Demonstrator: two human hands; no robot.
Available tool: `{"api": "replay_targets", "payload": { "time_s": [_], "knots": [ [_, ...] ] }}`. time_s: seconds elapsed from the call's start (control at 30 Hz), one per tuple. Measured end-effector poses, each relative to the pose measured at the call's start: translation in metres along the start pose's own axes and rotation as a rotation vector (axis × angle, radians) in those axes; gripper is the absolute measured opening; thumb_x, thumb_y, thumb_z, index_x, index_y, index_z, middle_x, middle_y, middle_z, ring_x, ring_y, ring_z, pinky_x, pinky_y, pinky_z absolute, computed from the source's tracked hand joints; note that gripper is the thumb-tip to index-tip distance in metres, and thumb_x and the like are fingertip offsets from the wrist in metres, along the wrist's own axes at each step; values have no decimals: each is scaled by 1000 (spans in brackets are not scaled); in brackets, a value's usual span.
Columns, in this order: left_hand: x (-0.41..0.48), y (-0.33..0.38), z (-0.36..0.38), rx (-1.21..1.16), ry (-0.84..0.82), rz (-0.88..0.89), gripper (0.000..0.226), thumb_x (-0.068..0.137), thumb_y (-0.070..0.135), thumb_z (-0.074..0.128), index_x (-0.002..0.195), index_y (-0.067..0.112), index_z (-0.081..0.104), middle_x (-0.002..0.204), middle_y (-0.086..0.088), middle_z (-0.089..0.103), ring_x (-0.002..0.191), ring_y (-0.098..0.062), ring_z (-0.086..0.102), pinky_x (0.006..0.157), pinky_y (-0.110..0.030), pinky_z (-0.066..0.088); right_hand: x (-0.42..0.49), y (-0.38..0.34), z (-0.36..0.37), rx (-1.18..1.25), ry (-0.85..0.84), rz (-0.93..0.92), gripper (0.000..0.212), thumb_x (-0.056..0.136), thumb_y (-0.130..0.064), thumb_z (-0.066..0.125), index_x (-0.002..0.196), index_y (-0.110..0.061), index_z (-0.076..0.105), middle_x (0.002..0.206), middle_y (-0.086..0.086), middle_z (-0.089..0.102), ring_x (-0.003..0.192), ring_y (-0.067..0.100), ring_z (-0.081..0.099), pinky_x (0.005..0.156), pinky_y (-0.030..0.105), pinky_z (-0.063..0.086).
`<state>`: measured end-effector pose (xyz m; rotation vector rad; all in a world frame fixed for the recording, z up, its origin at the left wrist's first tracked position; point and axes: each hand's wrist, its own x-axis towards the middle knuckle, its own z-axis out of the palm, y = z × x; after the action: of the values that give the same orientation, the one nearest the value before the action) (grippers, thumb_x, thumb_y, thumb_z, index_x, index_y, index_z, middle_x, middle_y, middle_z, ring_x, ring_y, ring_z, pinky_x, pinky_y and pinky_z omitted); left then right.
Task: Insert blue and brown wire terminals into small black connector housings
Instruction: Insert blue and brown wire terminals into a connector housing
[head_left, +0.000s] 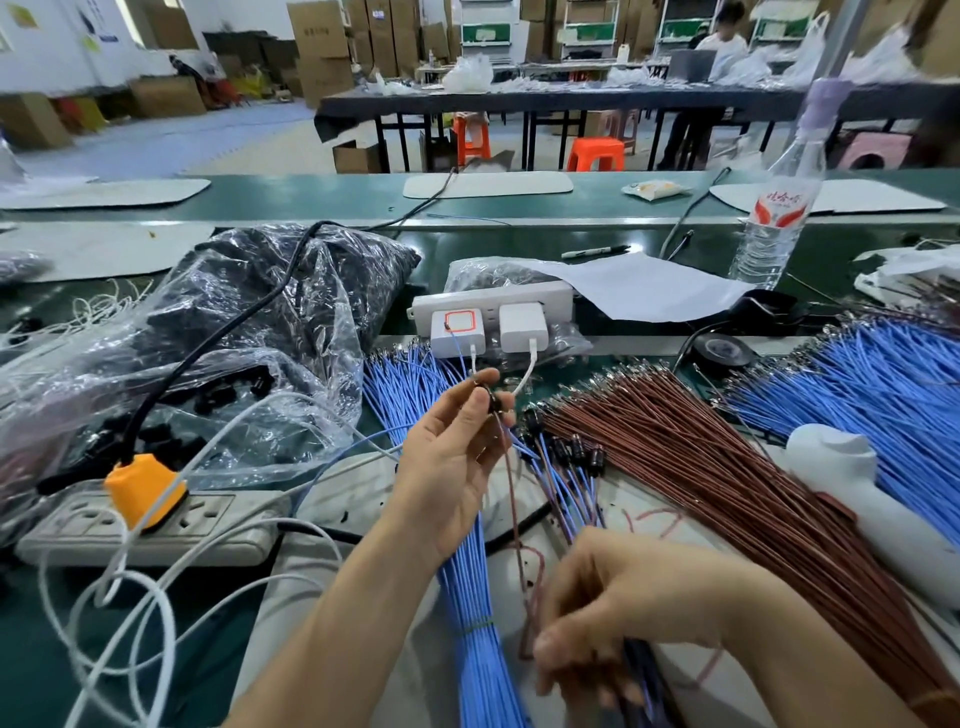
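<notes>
My left hand (457, 447) is raised over the bench and pinches a small black connector housing (492, 402) between thumb and fingertips. A brown wire (511, 493) hangs from the housing down toward my right hand (623, 613). That hand grips a bunch of finished wires with its fingers curled. Several finished black housings (571, 449) lie fanned out at the ends of those wires. A tied bundle of blue wires (472, 597) lies under my left hand. A large fan of brown wires (727, 467) lies to the right.
A clear bag of black housings (249, 332) sits at left. A power strip with an orange plug (140, 491) lies in front of it, and white chargers (493, 325) stand behind the wires. More blue wires (883, 384), a white tool (857, 483) and a water bottle (774, 213) are at right.
</notes>
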<state>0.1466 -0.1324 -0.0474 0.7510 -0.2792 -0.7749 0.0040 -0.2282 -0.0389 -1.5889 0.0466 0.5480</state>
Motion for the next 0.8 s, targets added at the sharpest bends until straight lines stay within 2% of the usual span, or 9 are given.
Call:
{"api": "replay_targets", "payload": {
  "time_s": [0.07,0.13,0.2,0.27,0.33,0.4,0.47,0.6,0.8],
  "knots": [
    [-5,-5,3,261,-48,143,20,78,14,60,97,9,66,81,-3,71,71,-12,65,67,-19,53,5,0,2,37,144,-31,9,83,-19,72,83,-10,71,64,-1,66,45,7,59,40,15,45],
    [-12,-13,6,643,-121,368,13,83,16,66,97,17,66,85,3,72,77,-8,66,74,-18,51,9,1,0,138,398,-132,15,78,-18,71,86,-5,69,65,4,64,44,11,57,37,17,42],
    [-17,-19,9,924,-192,548,20,83,15,68,99,26,65,88,9,71,82,-5,65,78,-16,49,11,2,-5,250,597,-257,23,74,-17,70,87,2,66,66,11,64,45,15,57,39,19,43],
    [-22,-20,12,1072,-229,694,29,82,11,68,106,26,65,93,16,68,87,2,63,80,-12,46,11,3,-8,269,721,-344,22,76,-17,68,87,1,67,66,11,66,49,18,61,45,21,48],
    [-25,-21,13,1136,-257,794,29,81,6,70,108,18,67,95,15,66,90,8,59,82,-9,43,13,4,-8,188,807,-402,6,83,-9,65,80,-8,70,62,7,66,53,19,65,51,26,55],
    [-27,-22,13,1173,-285,853,22,81,6,70,103,9,70,94,9,67,91,9,57,83,-9,42,17,8,-9,47,896,-402,32,88,5,60,69,-18,72,60,7,67,56,21,66,56,32,57],
    [-28,-22,13,1181,-295,864,19,81,7,70,101,7,70,93,4,68,90,6,57,82,-11,43,16,11,-11,-43,930,-405,41,88,9,58,67,-24,73,61,7,68,57,20,67,56,30,57],
    [-29,-21,15,1175,-307,853,18,82,6,70,100,7,70,94,4,68,89,4,58,81,-14,45,15,9,-10,-121,987,-492,30,83,12,62,81,-17,71,69,2,71,57,7,66,53,16,50],
    [-29,-21,14,1127,-292,836,17,82,7,70,99,7,70,95,2,68,89,-3,62,82,-16,47,15,6,-6,-135,1069,-589,35,72,22,61,72,-13,58,61,-9,64,53,-5,56,52,7,42]
  ]
}}
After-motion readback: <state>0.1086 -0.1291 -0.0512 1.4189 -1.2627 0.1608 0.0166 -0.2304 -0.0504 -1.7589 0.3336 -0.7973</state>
